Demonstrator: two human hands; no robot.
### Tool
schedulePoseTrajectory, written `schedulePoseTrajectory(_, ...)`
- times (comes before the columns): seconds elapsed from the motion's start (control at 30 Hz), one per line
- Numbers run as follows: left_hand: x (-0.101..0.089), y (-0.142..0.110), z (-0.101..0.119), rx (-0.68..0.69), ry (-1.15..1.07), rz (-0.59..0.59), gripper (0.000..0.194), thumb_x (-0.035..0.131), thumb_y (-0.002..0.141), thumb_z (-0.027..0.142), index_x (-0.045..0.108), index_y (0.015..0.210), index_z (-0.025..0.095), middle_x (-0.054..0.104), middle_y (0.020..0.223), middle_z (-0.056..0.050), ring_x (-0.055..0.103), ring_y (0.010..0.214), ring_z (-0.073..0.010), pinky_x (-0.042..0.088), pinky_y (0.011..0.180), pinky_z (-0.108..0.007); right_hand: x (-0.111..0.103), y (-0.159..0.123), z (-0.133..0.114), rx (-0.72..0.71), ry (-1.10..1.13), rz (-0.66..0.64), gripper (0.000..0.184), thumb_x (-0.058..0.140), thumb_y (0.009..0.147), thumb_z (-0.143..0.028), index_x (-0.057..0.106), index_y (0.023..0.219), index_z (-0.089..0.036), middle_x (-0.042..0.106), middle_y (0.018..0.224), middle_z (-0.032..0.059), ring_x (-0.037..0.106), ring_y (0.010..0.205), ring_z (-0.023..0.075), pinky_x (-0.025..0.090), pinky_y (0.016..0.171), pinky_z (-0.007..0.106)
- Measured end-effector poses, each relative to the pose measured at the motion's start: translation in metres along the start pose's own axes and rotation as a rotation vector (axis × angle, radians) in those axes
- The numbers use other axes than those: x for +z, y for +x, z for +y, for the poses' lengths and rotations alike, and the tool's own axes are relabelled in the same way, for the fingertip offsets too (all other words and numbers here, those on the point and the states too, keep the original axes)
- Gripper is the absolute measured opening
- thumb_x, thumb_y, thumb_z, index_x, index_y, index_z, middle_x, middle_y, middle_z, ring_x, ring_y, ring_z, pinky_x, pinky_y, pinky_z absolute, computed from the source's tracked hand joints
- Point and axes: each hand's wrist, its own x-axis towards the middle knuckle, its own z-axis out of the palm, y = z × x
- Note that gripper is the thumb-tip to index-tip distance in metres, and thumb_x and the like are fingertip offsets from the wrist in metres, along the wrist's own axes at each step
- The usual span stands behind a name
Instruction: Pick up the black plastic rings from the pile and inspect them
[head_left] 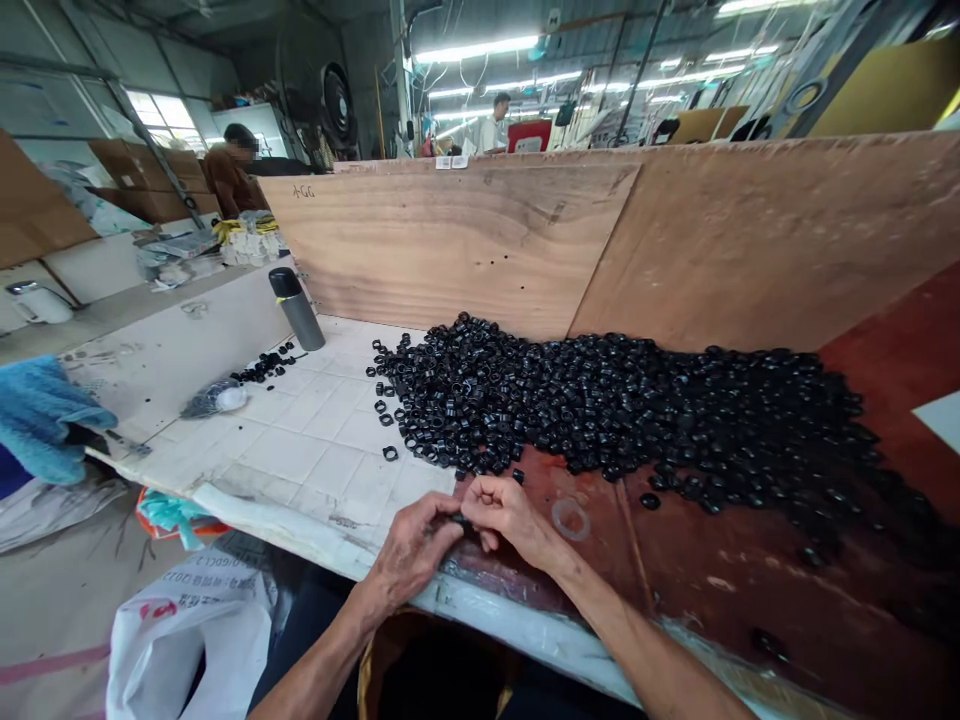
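Your left hand [409,553] and right hand [510,520] pinch a small black ring [463,523] between them at the table [315,470] edge, just below a heap of black rings [600,410].

The white-tiled bench [315,470] runs left of the grip [465,525]. A heap of black rings [600,410] spreads straight ahead on it, a clear ring [570,520] lies just right, and a grey flask [297,310] stands farther ahead-left.

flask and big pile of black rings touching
Apart. The head view shows the flask standing on white tiles, with bare tile between its base and the big pile of black rings.
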Motion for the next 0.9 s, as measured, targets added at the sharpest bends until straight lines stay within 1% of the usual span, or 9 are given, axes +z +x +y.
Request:
schedulePoseTrajectory(0.13,-0.017,-0.018,0.012,-0.123,0.149,-0.335,0.016,0.069,0.085,0.034,0.075,0.087,0.019,0.071,0.076,0.001,0.064,0.069,-0.0160,0.046,0.065,-0.024,-0.025,0.007,0.004,-0.090,-0.339,0.431,0.033,0.061,0.086,-0.041,0.051,0.061,-0.022,0.049,0.055,-0.0043,0.046,0.051,0.0128,0.032,0.052,0.026)
schedulePoseTrajectory(0.2,-0.030,-0.011,0.000,-0.241,0.239,-0.133,0.026,0.066,0.086,0.043,0.072,0.082,0.018,0.067,0.070,0.000,0.062,0.066,-0.0171,0.045,0.060,-0.025,-0.039,0.009,0.012,-0.084,-0.530,0.612,0.023,0.063,0.083,-0.034,0.053,0.066,-0.022,0.050,0.058,-0.0042,0.048,0.055,0.0143,0.035,0.056,0.026)
schedulePoseTrajectory(0.23,-0.037,-0.002,-0.009,-0.295,0.327,0.082,0.031,0.064,0.087,0.047,0.070,0.082,0.017,0.066,0.070,-0.001,0.062,0.065,-0.0182,0.047,0.061,-0.027,-0.045,0.010,0.016,-0.083,-0.612,0.645,0.016,0.065,0.080,-0.030,0.055,0.070,-0.022,0.053,0.062,-0.0036,0.050,0.058,0.0152,0.038,0.058,0.026)
schedulePoseTrajectory(0.27,-0.043,0.008,-0.019,-0.320,0.447,0.293,0.032,0.063,0.087,0.048,0.069,0.089,0.017,0.066,0.077,-0.003,0.063,0.069,-0.0197,0.050,0.065,-0.030,-0.048,0.010,0.020,-0.095,-0.677,0.643,0.009,0.066,0.077,-0.025,0.057,0.075,-0.022,0.056,0.069,-0.0023,0.054,0.064,0.0163,0.041,0.062,0.026)
schedulePoseTrajectory(0.33,-0.054,0.029,-0.038,-0.324,0.657,0.493,0.040,0.068,0.083,0.044,0.066,0.111,0.015,0.068,0.105,-0.010,0.068,0.082,-0.0249,0.054,0.077,-0.038,-0.050,0.010,0.027,-0.159,-0.751,0.575,0.016,0.067,0.073,-0.018,0.061,0.088,-0.021,0.060,0.085,0.0016,0.059,0.076,0.0187,0.047,0.071,0.029)
schedulePoseTrajectory(0.4,-0.058,0.046,-0.050,-0.255,0.752,0.466,0.038,0.066,0.084,0.035,0.064,0.118,0.016,0.066,0.116,-0.013,0.069,0.094,-0.0278,0.054,0.085,-0.041,-0.044,0.011,0.031,-0.235,-0.776,0.481,0.025,0.066,0.076,-0.013,0.063,0.100,-0.020,0.059,0.098,0.0052,0.061,0.087,0.0206,0.051,0.080,0.032)
schedulePoseTrajectory(0.6,-0.034,0.049,-0.057,-0.086,0.669,0.325,0.022,0.056,0.089,0.017,0.067,0.108,0.020,0.072,0.097,-0.005,0.070,0.093,-0.0227,0.054,0.088,-0.035,-0.027,0.016,0.039,-0.285,-0.756,0.365,0.025,0.063,0.084,-0.011,0.061,0.107,-0.019,0.060,0.107,0.0091,0.063,0.097,0.0236,0.052,0.086,0.036)
schedulePoseTrajectory(0.73,-0.024,0.042,-0.054,-0.057,0.677,0.284,0.034,0.066,0.087,0.023,0.064,0.121,0.023,0.067,0.109,-0.005,0.067,0.104,-0.0229,0.053,0.092,-0.035,-0.032,0.017,0.038,-0.260,-0.688,0.399,0.018,0.063,0.085,-0.015,0.059,0.102,-0.018,0.066,0.094,0.0071,0.064,0.086,0.0223,0.052,0.077,0.034)
schedulePoseTrajectory(0.9,-0.024,0.045,-0.051,-0.031,0.655,0.238,0.021,0.068,0.088,0.026,0.069,0.109,0.026,0.067,0.107,-0.003,0.067,0.100,-0.0213,0.053,0.089,-0.033,-0.032,0.008,0.015,-0.317,-0.523,0.471,0.008,0.061,0.088,-0.024,0.067,0.089,-0.019,0.068,0.088,0.0063,0.062,0.075,0.0193,0.050,0.070,0.030)
